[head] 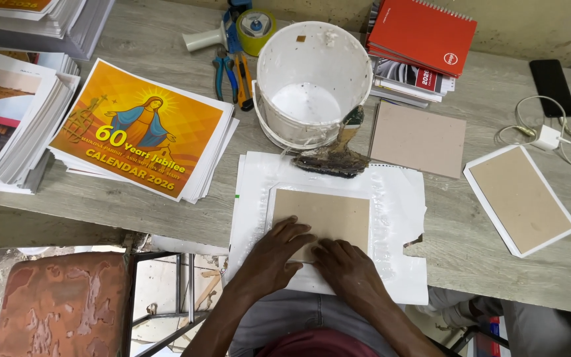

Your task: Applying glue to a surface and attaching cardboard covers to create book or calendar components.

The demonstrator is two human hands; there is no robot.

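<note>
A brown cardboard panel (328,213) lies on a white sheet (398,218) smeared with glue at the table's near edge. My left hand (273,254) presses flat on the panel's lower left part, fingers spread. Beside it, my right hand (346,264) presses the folded white edge along the panel's bottom, fingers flat. Neither hand grips anything. A glue-caked brush (335,155) rests just beyond the sheet, leaning on a white bucket (312,79) holding white glue.
A stack of printed orange calendars (141,129) sits at the left, with more paper stacks (8,119) beyond. Pliers (232,76) and a tape dispenser (239,30) lie at the back. At the right are a bare board (418,139), a white-edged covered board (520,198), red notebooks (421,33), a phone (552,84) and a charger (548,137). A rust-coloured stool (61,304) stands below left.
</note>
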